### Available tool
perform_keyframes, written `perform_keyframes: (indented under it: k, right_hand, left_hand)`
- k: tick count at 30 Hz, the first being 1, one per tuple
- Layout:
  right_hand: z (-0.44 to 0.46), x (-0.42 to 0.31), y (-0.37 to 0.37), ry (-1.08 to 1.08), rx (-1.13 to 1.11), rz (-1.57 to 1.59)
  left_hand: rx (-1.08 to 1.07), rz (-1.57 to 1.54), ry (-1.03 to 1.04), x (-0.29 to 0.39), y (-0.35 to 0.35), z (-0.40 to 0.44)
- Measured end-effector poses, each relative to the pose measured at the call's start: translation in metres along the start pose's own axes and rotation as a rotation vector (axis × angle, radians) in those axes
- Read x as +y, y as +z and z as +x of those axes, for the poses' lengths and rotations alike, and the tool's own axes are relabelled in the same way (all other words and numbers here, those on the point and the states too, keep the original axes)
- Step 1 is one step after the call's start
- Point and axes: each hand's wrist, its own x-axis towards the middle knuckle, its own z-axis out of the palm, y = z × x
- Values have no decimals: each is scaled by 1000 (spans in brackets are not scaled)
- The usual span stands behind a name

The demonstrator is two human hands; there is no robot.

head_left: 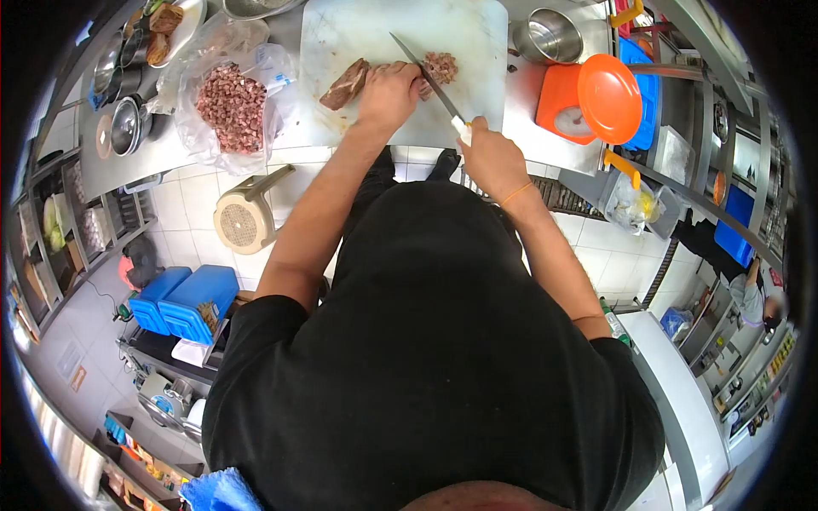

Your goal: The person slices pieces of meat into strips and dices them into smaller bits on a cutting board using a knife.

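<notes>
On a white cutting board point(464, 34), my right hand point(494, 159) grips a knife point(440, 92) by its pale handle, the blade pointing up and to the left. My left hand point(390, 95) presses down on meat with curled fingers, just left of the blade; the fingertips partly hide what they hold. A brown chunk of meat point(344, 85) sticks out on the left side of that hand. Right of the blade lies a small heap of diced meat point(441, 66). Farther left, a clear plastic bag point(281, 77) lies spread under a large pile of diced meat point(231, 108).
At the right stand a steel pot point(548, 37) and an orange container point(558, 98) with a round orange lid point(609, 99). Metal bowls point(128, 125) and a plate of meat pieces point(189, 25) sit at the left. A stool point(244, 222) is below the counter. Another person point(750, 294) is far right.
</notes>
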Motion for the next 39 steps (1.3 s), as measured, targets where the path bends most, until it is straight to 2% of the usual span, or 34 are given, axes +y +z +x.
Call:
perform_keyframes:
  k: [8,13,15,21,29,34,39]
  right_hand:
    - [39,0,41,17,-1,128]
    - [75,-16,27,-44,40,110]
    - [66,-13,12,-51,57,107]
    - [7,0,2,-13,-8,36]
    - [4,1,20,-17,-12,35]
    - [38,1,49,-31,8,95]
    - [75,-18,33,-59,32,104]
  left_hand:
    - [75,4,93,-14,17,-5]
    - [54,42,94,-8,7,-3]
    - [101,7,71,-5,5,-7]
    - [46,14,-14,1,-11,-10]
    - [62,27,4,-4,3,-7]
    - [50,-4,41,-8,3,-8]
    - [72,17,90,-12,-1,-6]
